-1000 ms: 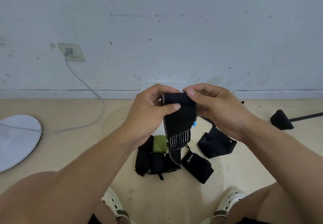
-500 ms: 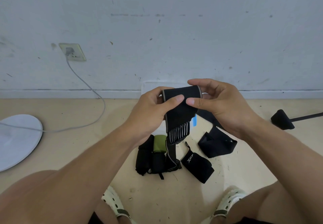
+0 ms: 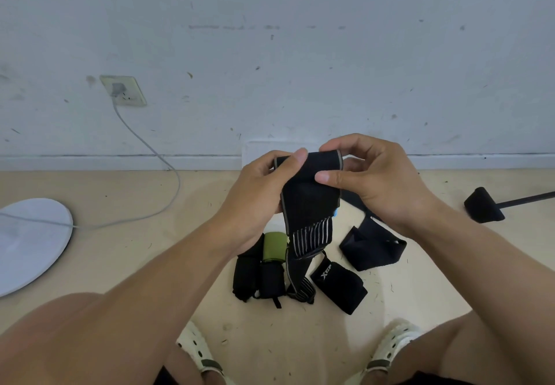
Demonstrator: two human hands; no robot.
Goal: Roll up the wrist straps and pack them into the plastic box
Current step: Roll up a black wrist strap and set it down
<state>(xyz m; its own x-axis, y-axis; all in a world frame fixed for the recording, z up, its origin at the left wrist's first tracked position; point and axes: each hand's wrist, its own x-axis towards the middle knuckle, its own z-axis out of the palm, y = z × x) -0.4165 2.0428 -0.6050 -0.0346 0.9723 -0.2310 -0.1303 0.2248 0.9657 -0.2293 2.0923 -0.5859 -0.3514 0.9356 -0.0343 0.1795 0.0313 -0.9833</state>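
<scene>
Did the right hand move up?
Yes. The right hand rose a little: its fingertips now reach above the baseboard line, gripping the strap.

I am holding a black wrist strap [image 3: 309, 195] with grey edging upright, its top end rolled over, its white-striped tail hanging down to the floor. Below it are lying two rolled black straps [image 3: 258, 270], a green roll [image 3: 274, 245], a black roll with white lettering [image 3: 338, 285] and a loosely folded black strap [image 3: 372, 249].
</scene>
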